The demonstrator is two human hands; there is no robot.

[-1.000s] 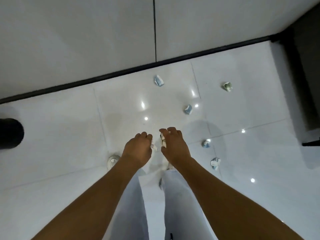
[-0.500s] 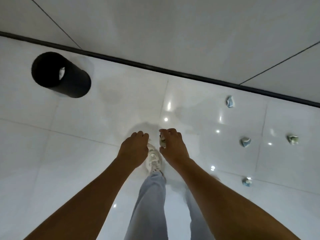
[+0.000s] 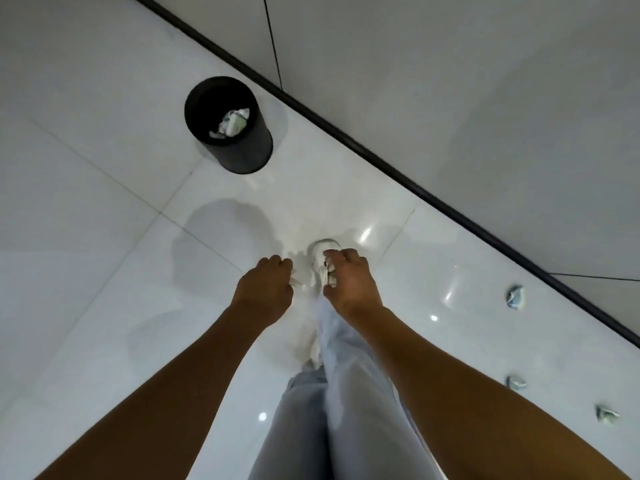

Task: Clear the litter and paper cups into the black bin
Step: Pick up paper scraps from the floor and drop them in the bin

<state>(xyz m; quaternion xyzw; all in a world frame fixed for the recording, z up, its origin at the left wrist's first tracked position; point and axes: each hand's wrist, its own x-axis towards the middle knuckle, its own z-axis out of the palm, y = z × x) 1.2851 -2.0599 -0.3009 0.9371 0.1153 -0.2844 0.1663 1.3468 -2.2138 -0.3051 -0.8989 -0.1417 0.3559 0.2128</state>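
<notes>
The black bin [image 3: 242, 155] stands on the white tiled floor ahead and to the left, with crumpled paper [image 3: 232, 123] inside it. My left hand [image 3: 265, 291] is curled round a small piece of white litter whose edge pokes out at the thumb side. My right hand [image 3: 349, 280] grips a crumpled paper wad [image 3: 330, 271] between fingers and thumb. Both hands are held out in front of me, well short of the bin. Three crumpled pieces lie on the floor at the right: one [image 3: 515, 296] near the wall, two more [image 3: 516, 382] [image 3: 606, 415] further back.
A grey wall with a dark skirting strip [image 3: 346, 140] runs diagonally from top centre to the right edge. My white shoe [image 3: 320, 251] and pale trouser legs [image 3: 339, 393] show below the hands. Glossy tiles stretch to the left.
The view has swung left and the bin has come from the upper left toward the centre, closer and showing its inside. The floor litter has slid to the right edge. Both hands keep their grip.
</notes>
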